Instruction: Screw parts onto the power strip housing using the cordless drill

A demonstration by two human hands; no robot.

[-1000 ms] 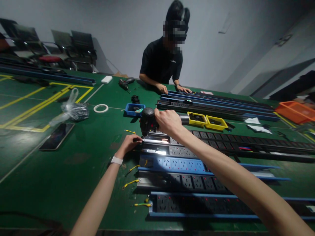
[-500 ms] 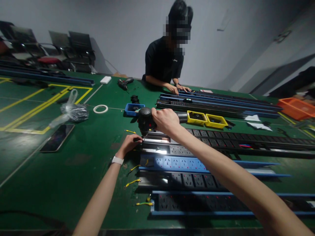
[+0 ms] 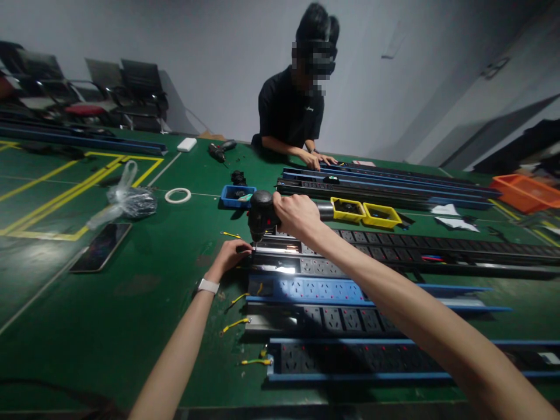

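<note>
Along the near edge of the green tabletop (image 3: 149, 321), open surface stretches to the left of the strips, around the left forearm. A blue-edged socket strip (image 3: 341, 357) lies nearest, a yellow-green wire (image 3: 256, 362) at its left end; more strips lie behind, roughly parallel, with narrow gaps between. The left hand (image 3: 231, 255) has thumb and fingers close together at the left end of a silver-and-black strip (image 3: 277, 249); whether they pinch anything I cannot tell. The right hand (image 3: 298, 214) is wrapped around a power drill (image 3: 261, 211), its bit pointing down at that end. Beyond, a blue bin (image 3: 231, 202) holds a pale green item; two yellow bins (image 3: 349, 216) stand end to end, dark parts inside. Far right sits an orange bin (image 3: 522, 195); at the far edge, a co-worker (image 3: 291, 111) has both hands at blue strips.
</note>
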